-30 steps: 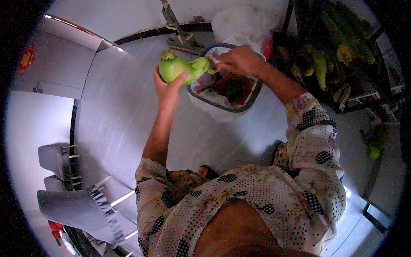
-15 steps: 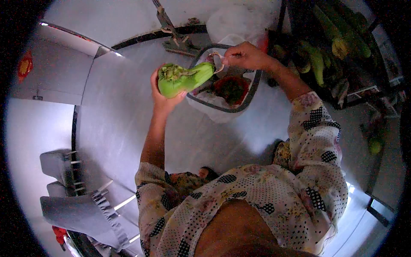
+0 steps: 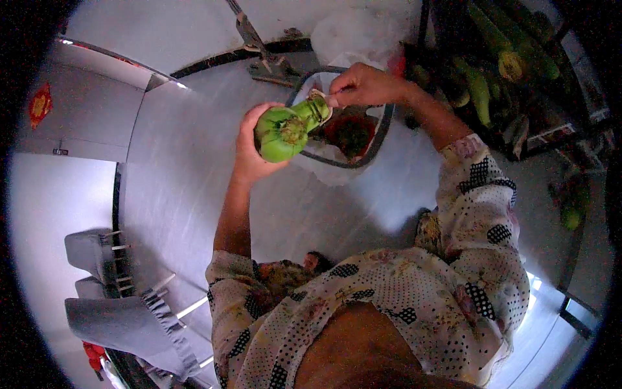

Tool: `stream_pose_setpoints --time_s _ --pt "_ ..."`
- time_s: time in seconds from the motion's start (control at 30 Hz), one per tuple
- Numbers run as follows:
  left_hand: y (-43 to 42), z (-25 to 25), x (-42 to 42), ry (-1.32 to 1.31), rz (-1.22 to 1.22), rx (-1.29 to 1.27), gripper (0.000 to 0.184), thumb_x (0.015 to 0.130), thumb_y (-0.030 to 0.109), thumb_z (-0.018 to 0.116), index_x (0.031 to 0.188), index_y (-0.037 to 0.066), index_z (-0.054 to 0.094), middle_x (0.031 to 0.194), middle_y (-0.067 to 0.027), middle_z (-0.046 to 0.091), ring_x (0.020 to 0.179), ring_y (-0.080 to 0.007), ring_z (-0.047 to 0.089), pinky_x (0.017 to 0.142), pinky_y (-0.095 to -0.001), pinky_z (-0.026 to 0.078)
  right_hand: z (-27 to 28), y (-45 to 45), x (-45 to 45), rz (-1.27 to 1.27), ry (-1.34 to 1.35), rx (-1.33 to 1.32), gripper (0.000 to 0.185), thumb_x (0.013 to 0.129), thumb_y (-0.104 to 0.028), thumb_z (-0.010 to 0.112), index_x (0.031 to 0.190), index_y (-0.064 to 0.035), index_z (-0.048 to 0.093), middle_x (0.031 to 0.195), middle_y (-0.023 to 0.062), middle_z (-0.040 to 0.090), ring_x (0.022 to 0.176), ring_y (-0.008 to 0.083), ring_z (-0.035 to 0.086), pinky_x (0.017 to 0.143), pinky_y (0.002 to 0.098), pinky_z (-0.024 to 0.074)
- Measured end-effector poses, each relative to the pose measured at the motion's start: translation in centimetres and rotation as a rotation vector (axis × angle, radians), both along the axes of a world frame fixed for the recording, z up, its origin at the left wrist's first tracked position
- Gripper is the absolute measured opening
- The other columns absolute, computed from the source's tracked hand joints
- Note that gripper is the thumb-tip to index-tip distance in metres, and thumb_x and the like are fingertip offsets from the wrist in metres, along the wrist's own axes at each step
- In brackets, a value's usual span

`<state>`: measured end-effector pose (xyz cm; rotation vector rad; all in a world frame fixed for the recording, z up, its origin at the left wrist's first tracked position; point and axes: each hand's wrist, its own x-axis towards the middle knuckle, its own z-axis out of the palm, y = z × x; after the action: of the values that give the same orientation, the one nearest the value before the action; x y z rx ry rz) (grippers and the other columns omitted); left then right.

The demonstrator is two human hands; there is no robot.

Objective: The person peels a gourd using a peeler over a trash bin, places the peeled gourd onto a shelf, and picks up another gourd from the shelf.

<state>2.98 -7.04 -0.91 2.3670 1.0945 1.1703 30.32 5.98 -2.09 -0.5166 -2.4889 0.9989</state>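
Note:
My left hand (image 3: pixel 249 146) is wrapped round the bulbous end of a bunch of green stalks that looks like celery (image 3: pixel 280 139). Its brownish root end faces up toward me, and the narrower end points right. Around that narrow end runs a thin pale band (image 3: pixel 330 111). The fingers of my right hand (image 3: pixel 370 87) are closed in a pinch on the band, close beside the stalks. Both hands are over the left and upper part of a lined bin (image 3: pixel 387 133), which has a dark rim.
Inside the bin lies dark green and reddish waste (image 3: pixel 353 136). Long green vegetables (image 3: pixel 479 97) fill a dark rack at the upper right. Grey cushioned chairs (image 3: pixel 116 321) stand at lower left. A pole-like stand (image 3: pixel 262 55) leans near the wall behind the bin.
My left hand has moved slightly right and turned the celery, bringing its root end toward me. The band, earlier pulled out as a loop, now sits closer around the stalks.

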Motion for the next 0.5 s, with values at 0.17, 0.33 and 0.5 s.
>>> stream_pose_setpoints --time_s 0.17,0.33,0.5 --pt "-1.4 0.0 -0.9 -0.022 0.028 0.08 0.092 0.054 0.009 0.082 0.131 0.004 0.032 0.124 -0.0163 0.047 0.113 -0.0273 0.05 0.096 -0.0382 0.04 -3.5 2.1 2.7 -0.092 -0.292 0.156 0.029 0.087 -0.03 0.061 0.088 -0.0012 0.064 0.068 0.0023 0.06 0.062 0.011 0.052 0.056 0.0305 0.0422" --pt "-1.2 -1.1 -1.4 -0.128 0.214 -0.017 0.093 0.055 0.011 0.082 0.132 0.005 0.031 0.124 -0.0146 0.045 0.113 -0.0254 0.049 0.097 -0.0379 0.04 -1.8 0.1 1.9 -0.183 -0.025 -0.076 0.029 0.087 -0.029 0.06 0.088 -0.0012 0.064 0.067 0.0035 0.06 0.063 0.0114 0.053 0.058 0.0303 0.0439" --pt "-0.2 -2.0 -1.0 -0.32 0.301 -0.084 0.089 0.058 0.006 0.079 0.132 0.004 0.03 0.12 -0.0126 0.048 0.109 -0.0228 0.051 0.094 -0.0359 0.042 -2.5 0.8 0.0 -0.086 -0.025 0.076 0.045 0.086 -0.052 0.05 0.089 -0.0112 0.068 0.08 0.0109 0.065 0.075 0.0282 0.064 0.068 0.041 0.0496"
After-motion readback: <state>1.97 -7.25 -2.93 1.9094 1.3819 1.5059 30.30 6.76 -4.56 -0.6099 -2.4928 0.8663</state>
